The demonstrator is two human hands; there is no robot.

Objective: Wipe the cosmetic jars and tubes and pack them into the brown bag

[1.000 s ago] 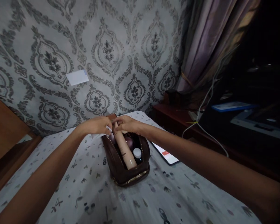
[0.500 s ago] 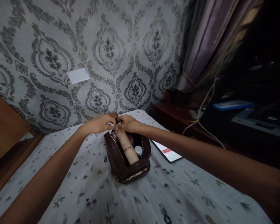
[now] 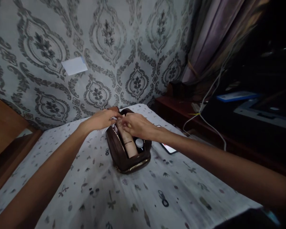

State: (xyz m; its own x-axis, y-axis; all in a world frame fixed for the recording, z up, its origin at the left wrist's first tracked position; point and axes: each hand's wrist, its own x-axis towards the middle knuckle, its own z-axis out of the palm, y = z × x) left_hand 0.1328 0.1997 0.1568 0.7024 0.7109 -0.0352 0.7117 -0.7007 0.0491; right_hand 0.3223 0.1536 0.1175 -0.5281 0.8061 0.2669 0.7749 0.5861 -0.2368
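Observation:
A brown zippered pouch (image 3: 114,146) lies unzipped on the patterned sheet, its opening facing up. Inside it rests a long beige tube (image 3: 130,144), with a white-capped bottle (image 3: 139,143) on its right. My left hand (image 3: 101,120) is at the pouch's far left rim, thumb and fingers bent together; whatever they pinch is hidden. A bit of whitish material shows under that hand. Over the far part of the opening, my right hand (image 3: 139,125) has curled fingers beside the tube's upper end. What those fingers hold is hidden too.
A phone (image 3: 169,149) with a lit screen lies right of the pouch, partly behind my right forearm. White cables (image 3: 211,92) hang by the dark red furniture (image 3: 166,103). A wooden panel (image 3: 7,127) stands at left; a patterned wall (image 3: 109,63) rises behind.
My right hand has shifted toward the near side and now covers more of the pouch's opening. The white piece at my left fingertips shows less. The view has tilted slightly.

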